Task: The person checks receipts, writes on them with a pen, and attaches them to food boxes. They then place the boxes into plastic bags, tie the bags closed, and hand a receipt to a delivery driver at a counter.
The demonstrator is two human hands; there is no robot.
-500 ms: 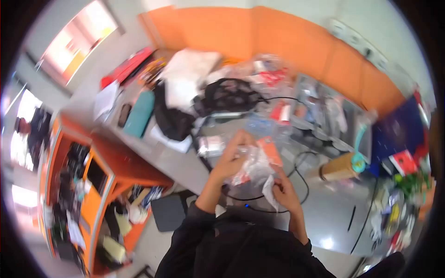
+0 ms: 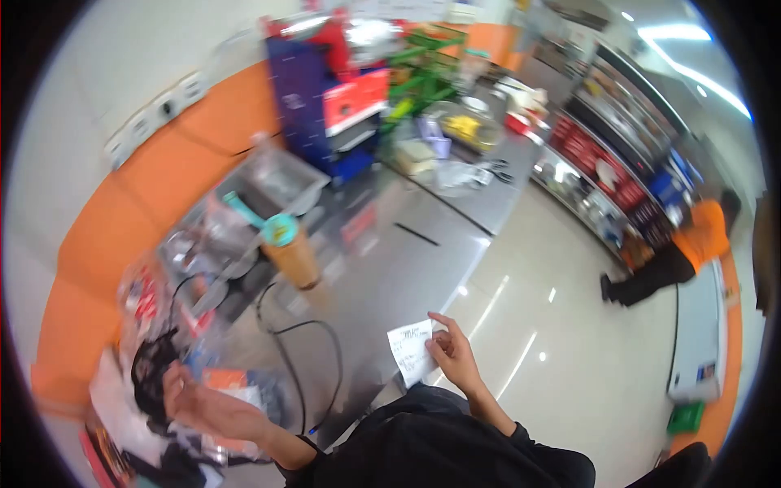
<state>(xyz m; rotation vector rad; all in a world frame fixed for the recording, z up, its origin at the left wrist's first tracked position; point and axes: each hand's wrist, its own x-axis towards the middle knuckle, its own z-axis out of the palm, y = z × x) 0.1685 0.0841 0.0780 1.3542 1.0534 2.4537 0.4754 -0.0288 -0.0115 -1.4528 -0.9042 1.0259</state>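
Note:
A white printed slip of paper (image 2: 411, 351), which looks like a receipt, is pinched between the thumb and fingers of my right hand (image 2: 454, 354). It hangs over the table's front edge, its printed side towards me. My left hand (image 2: 199, 407) is raised at the lower left, smeared by motion, close to a black bag (image 2: 154, 370); no object shows in it. Between my hands, nearer the left one, clear plastic packaging (image 2: 272, 394) lies on the table beside an orange card-like piece (image 2: 225, 378).
A brown tumbler with a teal lid (image 2: 291, 252) stands on the steel table (image 2: 407, 264). Behind it are a metal divided tray (image 2: 281, 187) and a blue box (image 2: 297, 106). A black cable (image 2: 338, 350) loops across the tabletop. A person in orange (image 2: 701, 236) stands at the right.
The view has swung to the right. Both hands were together at the clear plastic and white paper; now they are apart, the right one holding the slip, the plastic lying on the table.

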